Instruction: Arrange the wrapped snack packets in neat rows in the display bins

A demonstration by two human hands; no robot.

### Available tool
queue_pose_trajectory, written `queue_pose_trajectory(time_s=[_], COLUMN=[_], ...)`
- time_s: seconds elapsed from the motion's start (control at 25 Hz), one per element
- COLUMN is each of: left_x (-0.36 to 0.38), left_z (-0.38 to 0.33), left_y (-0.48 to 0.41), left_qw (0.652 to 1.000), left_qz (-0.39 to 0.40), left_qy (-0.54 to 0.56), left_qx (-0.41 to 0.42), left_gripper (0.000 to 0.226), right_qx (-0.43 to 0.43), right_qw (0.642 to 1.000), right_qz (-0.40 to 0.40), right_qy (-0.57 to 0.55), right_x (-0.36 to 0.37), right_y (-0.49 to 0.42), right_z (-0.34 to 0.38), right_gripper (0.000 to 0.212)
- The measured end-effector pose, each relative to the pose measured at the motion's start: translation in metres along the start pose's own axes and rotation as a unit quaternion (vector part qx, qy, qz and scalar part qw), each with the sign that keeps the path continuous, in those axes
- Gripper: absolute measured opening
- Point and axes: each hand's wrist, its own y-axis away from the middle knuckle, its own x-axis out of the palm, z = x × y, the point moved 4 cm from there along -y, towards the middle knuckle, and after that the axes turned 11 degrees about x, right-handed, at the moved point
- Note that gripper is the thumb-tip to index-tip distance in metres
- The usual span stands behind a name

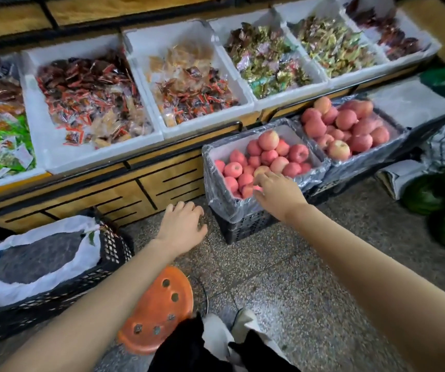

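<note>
The snack packets (92, 98) lie in messy heaps inside the white bins (103, 157). The bins stand side by side along the top of the bench (162, 181). No neat rows show in any bin, so I think the tidying has hardly begun.

Both hands are low, below the front edge of the bench and well apart from the packets. The left hand (182, 226) hangs over the floor with its fingers loosely bent, and it holds nothing. The right hand (277, 194) reaches over the near corner of a box of apples (268, 154). Its fingers are a little spread with the tips by the apples. I cannot tell if they touch one, and they grip nothing that I can see.

What could go wrong? The right hand could bump an apple and roll it off the pile. The packets look slippery and are piled near the bin rims, so a quick grab could push some over the front edge onto the floor. Different kinds are mixed in one bin, so rows could get muddled. An orange stool (159, 307) sits close by the legs and could trip the person.
</note>
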Motion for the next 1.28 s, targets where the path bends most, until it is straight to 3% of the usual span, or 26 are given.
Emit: queue_pose_trajectory(time_s=[0.32, 0.96, 1.28], left_x=[-0.016, -0.047, -0.033], left_z=[0.027, 0.182, 0.207], left_y=[-0.062, -0.173, -0.172], left_qw=[0.997, 0.990, 0.968], left_qz=[-0.020, 0.005, 0.001], left_qy=[0.033, 0.067, 0.103], left_qx=[-0.060, -0.126, -0.227], left_gripper=[0.040, 0.041, 0.036], right_qx=[-0.064, -0.060, -0.180], right_qw=[0.998, 0.998, 0.982], right_qz=[0.012, 0.029, 0.057], right_qy=[0.011, -0.013, 0.019], right_x=[-0.014, -0.037, -0.031], right_y=[-0.097, -0.316, -0.384], right_z=[-0.003, 0.038, 0.079], right_gripper=[0.028, 0.030, 0.035])
